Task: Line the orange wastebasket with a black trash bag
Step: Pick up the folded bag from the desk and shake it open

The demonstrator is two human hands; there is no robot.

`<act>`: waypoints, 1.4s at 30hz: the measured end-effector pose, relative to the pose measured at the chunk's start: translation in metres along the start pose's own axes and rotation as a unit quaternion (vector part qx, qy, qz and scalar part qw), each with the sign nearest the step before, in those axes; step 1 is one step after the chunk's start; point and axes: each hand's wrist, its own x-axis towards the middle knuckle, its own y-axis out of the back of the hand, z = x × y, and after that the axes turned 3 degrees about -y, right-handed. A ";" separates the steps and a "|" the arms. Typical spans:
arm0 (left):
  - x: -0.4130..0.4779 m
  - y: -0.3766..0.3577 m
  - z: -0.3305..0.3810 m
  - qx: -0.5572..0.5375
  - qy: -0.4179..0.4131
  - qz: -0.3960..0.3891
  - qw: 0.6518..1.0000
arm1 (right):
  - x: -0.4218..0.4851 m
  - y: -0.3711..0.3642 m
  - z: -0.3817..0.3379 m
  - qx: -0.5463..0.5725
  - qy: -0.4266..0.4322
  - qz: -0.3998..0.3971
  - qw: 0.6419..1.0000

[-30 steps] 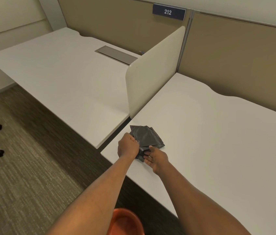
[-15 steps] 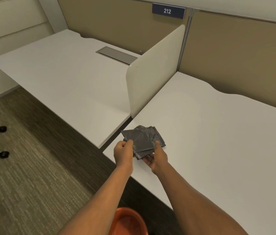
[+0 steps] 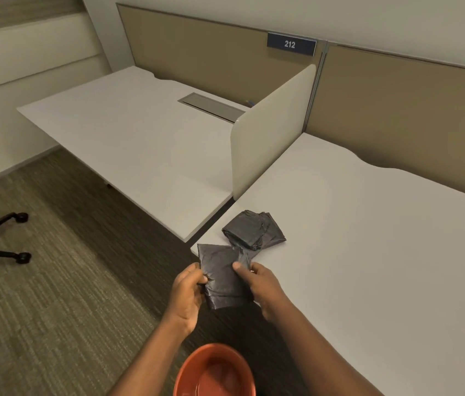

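While both hands pinch a folded black trash bag at the near corner of the white desk, the job sits at its opening step: one bag is picked out and ready to be shaken open. The left hand grips the bag's left edge between thumb and fingertips; the right hand closes thumb over fingers on its right edge, so the flat packet hangs between them, lifted just off the desk corner and partly over the gap beside it. Just beyond the held bag, farther onto the desk, a small heap of spare folded bags lies on the surface, close to the held one; whether they touch cannot be told. Below the forearms, off the desk's near edge and on the floor, stands the orange wastebasket, its mouth open and unlined. Next, by the look of it, the folds must be pulled apart, the bag's mouth found, and the bag carried down from the desk corner to the basket rim.
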 end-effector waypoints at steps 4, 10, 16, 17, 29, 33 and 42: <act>-0.033 0.027 0.006 -0.115 0.056 -0.022 0.992 | -0.041 -0.024 0.011 0.054 -0.006 -0.018 0.998; -0.074 0.049 -0.005 -0.039 0.101 -0.018 0.994 | -0.102 -0.065 0.024 0.014 0.029 -0.036 0.999; -0.115 0.070 0.002 0.045 0.075 -0.035 0.996 | -0.152 -0.090 0.038 -0.043 0.064 0.013 0.997; -0.121 0.075 0.004 0.067 0.067 -0.025 0.995 | -0.159 -0.093 0.041 -0.047 0.070 0.023 0.996; -0.189 0.116 0.062 0.207 -0.081 0.074 0.972 | -0.191 -0.070 0.057 -0.077 0.094 0.079 0.989; -0.209 0.103 0.070 0.158 -0.091 0.083 0.980 | -0.201 -0.057 0.060 -0.160 0.133 0.118 0.971; -0.258 0.053 0.050 0.066 -0.059 0.019 0.996 | -0.276 -0.060 0.039 -0.132 0.218 -0.090 0.963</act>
